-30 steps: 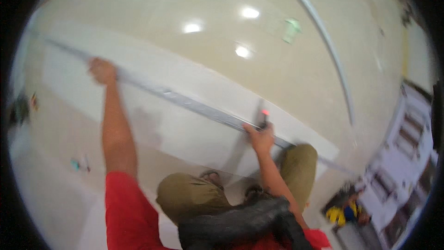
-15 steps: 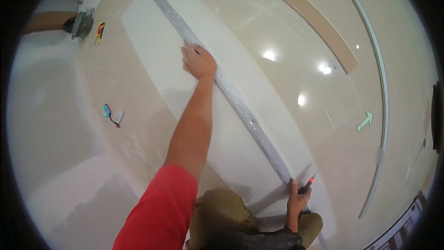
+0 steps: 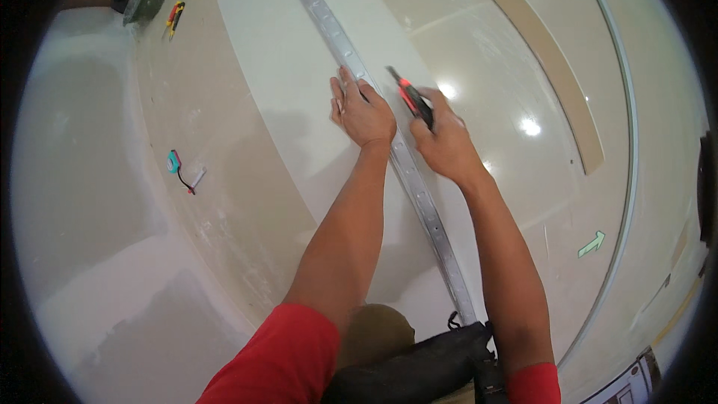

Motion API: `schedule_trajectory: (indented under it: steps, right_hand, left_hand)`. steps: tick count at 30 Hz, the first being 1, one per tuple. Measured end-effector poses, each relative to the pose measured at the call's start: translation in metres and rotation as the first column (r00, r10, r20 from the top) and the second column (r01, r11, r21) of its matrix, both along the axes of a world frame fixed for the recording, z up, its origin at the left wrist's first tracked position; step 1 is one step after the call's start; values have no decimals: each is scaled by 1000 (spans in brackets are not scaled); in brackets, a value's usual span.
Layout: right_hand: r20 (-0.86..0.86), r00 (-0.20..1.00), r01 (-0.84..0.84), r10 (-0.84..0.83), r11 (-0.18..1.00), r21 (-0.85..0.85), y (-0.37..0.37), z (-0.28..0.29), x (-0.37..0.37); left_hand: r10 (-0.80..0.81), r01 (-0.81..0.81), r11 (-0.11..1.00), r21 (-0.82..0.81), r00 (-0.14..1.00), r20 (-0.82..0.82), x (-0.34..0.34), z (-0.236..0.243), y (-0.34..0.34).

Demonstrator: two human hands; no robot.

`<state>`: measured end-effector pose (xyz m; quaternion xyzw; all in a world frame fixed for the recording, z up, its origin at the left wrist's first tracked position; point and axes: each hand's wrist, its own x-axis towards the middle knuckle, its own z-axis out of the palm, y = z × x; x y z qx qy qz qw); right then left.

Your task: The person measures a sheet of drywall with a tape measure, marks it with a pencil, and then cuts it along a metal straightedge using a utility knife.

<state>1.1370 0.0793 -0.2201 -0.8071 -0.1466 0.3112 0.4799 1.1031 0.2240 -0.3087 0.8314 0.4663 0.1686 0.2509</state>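
A long perforated metal profile (image 3: pixel 424 198) lies lengthwise on a white board panel (image 3: pixel 258 37). My left hand (image 3: pixel 366 116) bears down on the profile and grips it, with its fingers along the left edge and on the board. In my right hand (image 3: pixel 446 138) is a red and black utility knife (image 3: pixel 410 95), its tip pointing up and away. The knife is just right of the profile, beside my left hand. From this angle I cannot tell whether the blade touches the board.
On the floor to the left are a turquoise tape measure (image 3: pixel 173 161), a white marker-like stick (image 3: pixel 198 177), yellow-red hand tools (image 3: pixel 174 19) and a dark bucket (image 3: pixel 143 1). A tan strip (image 3: pixel 557 75), a thin metal rail (image 3: pixel 630 127) and a green arrow marker (image 3: pixel 591 245) are on the right.
My right hand has moved with the knife from near my knees far up the profile, beside my left hand. My left hand is still on the profile; the view has shifted.
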Motion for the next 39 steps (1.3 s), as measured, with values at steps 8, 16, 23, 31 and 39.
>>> schedule_trajectory:
  steps: [8, 16, 23, 31, 39]
  right_hand:
    - [193, 969, -145, 152, 988, -52, 56, -21, 12]
    - [253, 939, -200, 232, 969, -143, 54, -17, 9]
    - [200, 950, -205, 242, 961, -187, 15, -9, -21]
    - [96, 968, -205, 231, 952, -228, -53, 1, -75]
    - [-13, 983, -179, 183, 943, -280, -111, 14, -127]
  left_hand:
    - [1, -2, 1000, -29, 1000, -15, -6, -1, 10]
    - [-39, 39, 999, 5, 999, -19, -7, -6, 9]
    - [-43, 42, 999, 20, 999, 27, -6, -4, 5]
    - [-47, 45, 996, 71, 999, 17, -6, -8, 5]
    - [-29, 28, 997, 67, 999, 19, -7, -3, 1]
